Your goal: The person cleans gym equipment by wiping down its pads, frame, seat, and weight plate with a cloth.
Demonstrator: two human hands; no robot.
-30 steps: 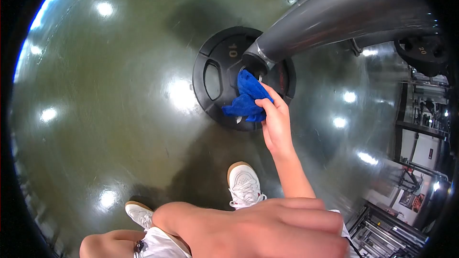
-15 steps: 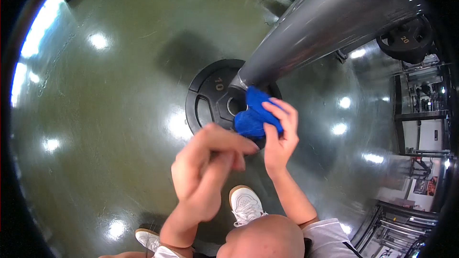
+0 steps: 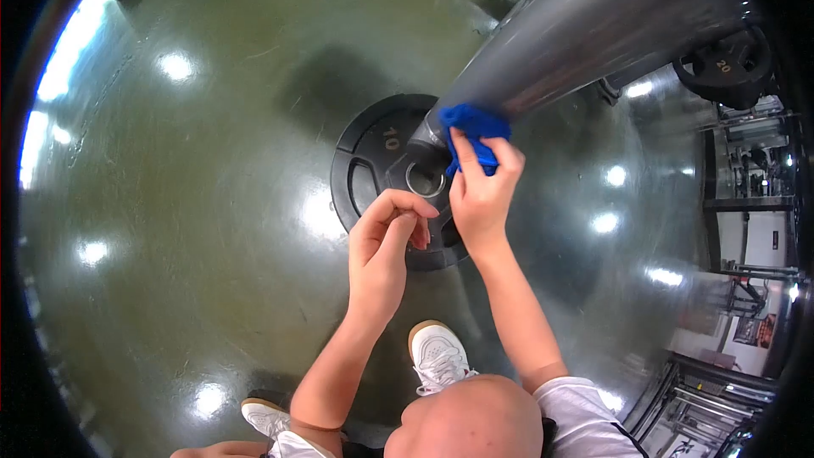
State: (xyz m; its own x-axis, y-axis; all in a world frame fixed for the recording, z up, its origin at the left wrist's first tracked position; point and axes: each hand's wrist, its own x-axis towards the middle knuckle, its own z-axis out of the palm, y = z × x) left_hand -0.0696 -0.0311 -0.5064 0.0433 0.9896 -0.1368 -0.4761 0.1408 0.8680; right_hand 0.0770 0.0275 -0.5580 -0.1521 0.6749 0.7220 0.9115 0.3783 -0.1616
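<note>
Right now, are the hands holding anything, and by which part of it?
Right hand: bunched blue cloth, by its near side. Left hand: loosely curled, nothing visible in it.

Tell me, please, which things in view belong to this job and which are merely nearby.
Likely in use:
- crumpled blue cloth, right grip
- thick grey metal tube
- possibly round black "10" plate

Merely nearby:
- round black "20" plate
- dark metal crossbar

Blue cloth: soft, crumpled, pinched in the right hand, bunched against the tube's edge near its lower end
Grey tube: thick, glossy, slanting, dark-tipped
</note>
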